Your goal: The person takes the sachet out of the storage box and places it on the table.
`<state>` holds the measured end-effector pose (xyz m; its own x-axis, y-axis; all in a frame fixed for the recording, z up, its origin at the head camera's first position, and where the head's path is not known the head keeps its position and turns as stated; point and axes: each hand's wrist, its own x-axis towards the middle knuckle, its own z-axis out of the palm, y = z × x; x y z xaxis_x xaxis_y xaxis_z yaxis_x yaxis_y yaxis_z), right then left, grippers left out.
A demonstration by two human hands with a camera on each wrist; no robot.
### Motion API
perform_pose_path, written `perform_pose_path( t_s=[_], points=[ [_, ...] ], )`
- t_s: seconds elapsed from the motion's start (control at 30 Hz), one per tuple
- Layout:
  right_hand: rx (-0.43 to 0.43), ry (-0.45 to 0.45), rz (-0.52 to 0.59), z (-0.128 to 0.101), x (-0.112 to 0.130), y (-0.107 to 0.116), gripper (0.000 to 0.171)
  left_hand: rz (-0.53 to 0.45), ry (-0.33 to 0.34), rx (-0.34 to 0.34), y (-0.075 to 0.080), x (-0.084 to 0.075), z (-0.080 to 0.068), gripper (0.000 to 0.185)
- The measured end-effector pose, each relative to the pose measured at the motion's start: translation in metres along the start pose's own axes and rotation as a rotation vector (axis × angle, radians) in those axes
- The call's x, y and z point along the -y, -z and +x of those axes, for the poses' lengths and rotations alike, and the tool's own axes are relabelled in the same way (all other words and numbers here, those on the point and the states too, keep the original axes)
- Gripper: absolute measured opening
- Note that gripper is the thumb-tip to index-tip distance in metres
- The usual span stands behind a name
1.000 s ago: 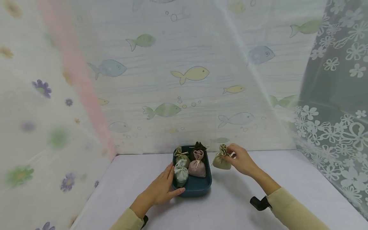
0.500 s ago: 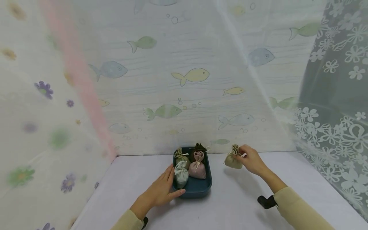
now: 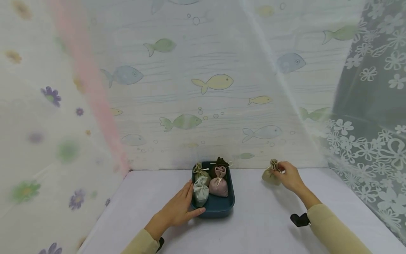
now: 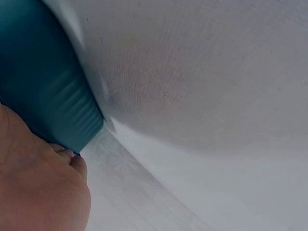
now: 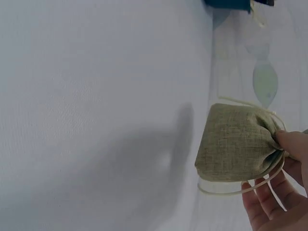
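Observation:
My right hand pinches the gathered neck of a green drawstring pouch to the right of a dark blue tray. In the right wrist view the pouch hangs off the table, its cream cord loose and the thumb on its neck. My left hand rests with straight fingers along the left side of the tray, thumb at its front corner. Inside the tray sit a pale mint pouch, a pink pouch, an olive pouch and a dark brown pouch, partly hidden.
A white cloth covers the table. Behind it hangs a pale curtain printed with fish, meeting the table's back edge. A flower-printed sheet hangs at the left, and a sheer floral one at the right.
My right hand has carried the green pouch rightward, away from the tray. The left hand and the tray with its pouches have stayed in place.

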<state>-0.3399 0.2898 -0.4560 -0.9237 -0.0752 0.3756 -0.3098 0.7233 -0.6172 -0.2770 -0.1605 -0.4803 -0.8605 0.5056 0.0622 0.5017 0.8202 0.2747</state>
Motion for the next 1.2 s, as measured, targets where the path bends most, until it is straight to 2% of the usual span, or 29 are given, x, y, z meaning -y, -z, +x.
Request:
perform_pose_path(
  t_s=[0.2, 0.5, 0.8, 1.0, 1.2],
  points=[
    [-0.02, -0.027, -0.029, 0.0, -0.015, 0.003, 0.021, -0.012, -0.002, 0.006, 0.001, -0.001, 0.001, 0.107],
    [0.025, -0.078, -0.037, -0.003, -0.023, 0.002, 0.03, -0.003, 0.024, 0.033, 0.001, -0.002, 0.002, 0.107],
    [0.023, -0.076, -0.029, -0.004, -0.024, -0.001, 0.036, 0.005, 0.028, 0.035, 0.0, 0.001, 0.002, 0.106],
    [0.032, -0.085, -0.024, -0.008, -0.027, 0.003, 0.044, -0.001, 0.036, 0.052, 0.001, 0.0, 0.003, 0.107],
    [0.03, -0.072, -0.037, -0.014, -0.031, 0.007, 0.045, 0.009, 0.05, 0.053, -0.001, 0.002, 0.003, 0.109]
  ],
)
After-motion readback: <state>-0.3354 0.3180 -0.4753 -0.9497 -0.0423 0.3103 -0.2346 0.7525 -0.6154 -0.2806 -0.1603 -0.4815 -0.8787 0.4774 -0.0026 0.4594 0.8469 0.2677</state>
